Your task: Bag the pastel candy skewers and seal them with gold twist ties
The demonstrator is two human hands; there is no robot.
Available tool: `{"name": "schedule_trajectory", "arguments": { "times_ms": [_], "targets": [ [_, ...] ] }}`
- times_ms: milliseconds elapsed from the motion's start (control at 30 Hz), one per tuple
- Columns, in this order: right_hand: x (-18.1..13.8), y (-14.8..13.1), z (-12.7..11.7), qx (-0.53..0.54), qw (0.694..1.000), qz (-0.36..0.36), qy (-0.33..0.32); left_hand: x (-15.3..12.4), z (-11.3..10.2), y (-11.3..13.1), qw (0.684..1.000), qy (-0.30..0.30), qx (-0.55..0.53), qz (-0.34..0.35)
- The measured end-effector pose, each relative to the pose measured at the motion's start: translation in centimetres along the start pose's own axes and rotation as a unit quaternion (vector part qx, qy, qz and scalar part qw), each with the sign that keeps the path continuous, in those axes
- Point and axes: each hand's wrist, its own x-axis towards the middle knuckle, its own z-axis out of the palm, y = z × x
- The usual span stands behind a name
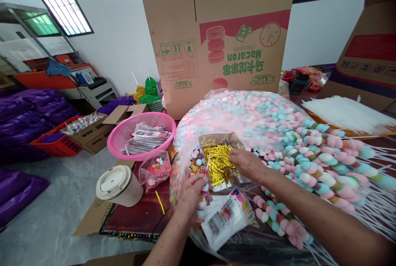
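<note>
My left hand [192, 195] is closed round a marshmallow skewer [202, 206] in a clear printed bag, its white stick pointing up. Gold twist ties [218, 163] fill an open box just beyond it. My right hand [247, 163] is at the right side of these ties, fingers pressed together; what they pinch, if anything, is hidden. Below the box lies a stack of printed plastic bags [227, 218]. Pink, blue and white marshmallow skewers [321, 158] are piled to the right, and a large clear bag of marshmallows [235, 113] bulges behind the box.
A pink basket [111, 144] holds filled packets. Near it stand a lidded beige bin [130, 191] and a small bag of pink pieces [155, 170]. One yellow tie [160, 202] lies on the dark red table. A tall carton [173, 51] rises behind; white sticks [349, 111] lie at right.
</note>
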Motion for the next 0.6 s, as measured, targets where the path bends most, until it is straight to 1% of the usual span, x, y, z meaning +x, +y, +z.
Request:
{"name": "schedule_trajectory", "arguments": {
  "times_ms": [67, 133, 167, 233, 300, 367, 433, 500, 533, 600],
  "targets": [
    [-1.6, -0.7, -1.0, 0.014, 1.0, 0.009, 0.017, 0.1, 0.5, -0.1, 1.0, -0.003, -0.018, 0.011],
    [-3.5, -2.3, -1.3, 0.079, 0.996, 0.022, 0.031, 0.2, 1.3, -0.4, 0.999, -0.012, -0.025, 0.02],
    [-4.4, -3.3, -1.2, 0.146, 0.988, 0.027, 0.04, 0.3, 1.8, -0.6, 0.999, -0.02, -0.021, 0.023],
    [-5.8, -5.2, -0.4, 0.263, 0.961, 0.013, 0.079, 0.2, 2.7, -1.0, 0.998, -0.046, 0.003, 0.032],
    [-6.5, -6.4, 0.7, 0.327, 0.935, -0.006, 0.135, -0.1, 3.4, -1.0, 0.994, -0.073, 0.048, 0.066],
    [-6.6, -6.8, 1.4, 0.347, 0.923, -0.006, 0.166, -0.6, 3.6, -0.9, 0.986, -0.079, 0.101, 0.106],
    [-6.6, -6.6, 1.6, 0.345, 0.926, 0.005, 0.154, -1.0, 3.5, -0.8, 0.976, -0.084, 0.149, 0.136],
    [-6.6, -6.2, 1.6, 0.319, 0.939, 0.011, 0.129, -1.3, 3.4, -1.0, 0.967, -0.112, 0.178, 0.146],
    [-6.7, -6.2, 1.6, 0.297, 0.946, 0.012, 0.128, -1.5, 3.3, -1.1, 0.965, -0.123, 0.179, 0.149],
    [-6.9, -6.4, 1.9, 0.254, 0.953, 0.019, 0.165, -1.6, 3.5, -1.3, 0.973, -0.116, 0.135, 0.148]
  ]
}}
